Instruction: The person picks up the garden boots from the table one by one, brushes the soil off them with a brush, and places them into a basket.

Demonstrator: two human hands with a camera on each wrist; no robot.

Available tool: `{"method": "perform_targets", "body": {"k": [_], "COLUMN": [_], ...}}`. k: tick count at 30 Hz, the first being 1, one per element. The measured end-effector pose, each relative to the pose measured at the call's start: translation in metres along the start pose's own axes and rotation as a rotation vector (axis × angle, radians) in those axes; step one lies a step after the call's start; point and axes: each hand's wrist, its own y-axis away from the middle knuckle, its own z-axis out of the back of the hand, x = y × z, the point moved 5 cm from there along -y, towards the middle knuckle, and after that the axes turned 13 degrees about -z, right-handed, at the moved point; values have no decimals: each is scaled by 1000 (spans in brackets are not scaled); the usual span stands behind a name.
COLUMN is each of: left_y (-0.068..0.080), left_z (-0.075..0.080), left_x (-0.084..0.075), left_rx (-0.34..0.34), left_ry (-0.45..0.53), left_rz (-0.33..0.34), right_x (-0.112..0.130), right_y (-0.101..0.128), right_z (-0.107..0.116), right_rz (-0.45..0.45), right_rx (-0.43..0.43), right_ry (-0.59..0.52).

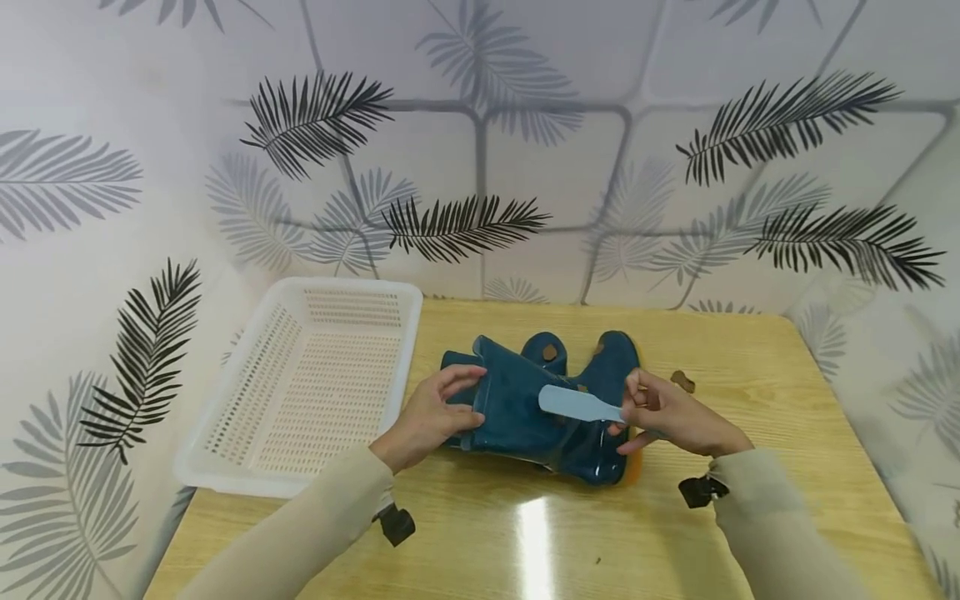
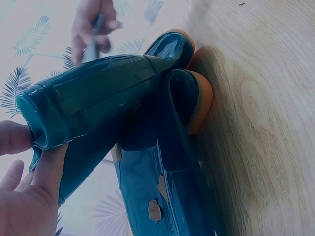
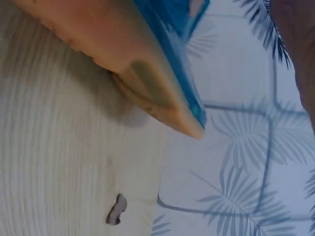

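1. Pair of glossy teal rubber boots with orange soles (image 1: 540, 408): lying on their sides mid-way across the pale wooden table (image 1: 750, 517), brown patches stuck on.
2. Left hand (image 1: 431, 417): fingers curled round one boot's open cuff.
3. Right hand (image 1: 667, 414): pinching a flat pale-blue plastic scraper (image 1: 577, 404) over the shafts.
4. Handling, judged: floppy, slick, light; steady at the cuff.
5. White perforated plastic basket (image 1: 225, 467): left of the boots.
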Motion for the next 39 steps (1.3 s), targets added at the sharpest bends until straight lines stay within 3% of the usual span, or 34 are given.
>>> {"method": "perform_targets", "body": {"k": [4,8,12,17,23,28,33,39], "left_y": [1,2,3,3,1,1,1,1], "left_z": [1,3,2,1,1,1,0,2], "left_x": [-1,0,0,-1,-1,1,1,0], "left_rx": [-9,-13,-10,4,1,4,25,21], "left_ry": [-5,-13,-26,-34,-17,-8,-11,-11], "left_rz": [1,2,3,-8,-10,-11,-25,-32], "right_x": [-12,-15,-7,3,-6,-18,-8,3], "right_y": [-3,7,16,9,-4,8,22,0], "right_z": [-3,2,8,3,-2,7,14,1], "right_rz": [-93,-123,-69,19,-38,-95,-61,-23], "right_rx": [-29,-67,-83,-15,-5,-49,-78,-34], "right_ry": [47,61,56,14,18,53,64,37]}}
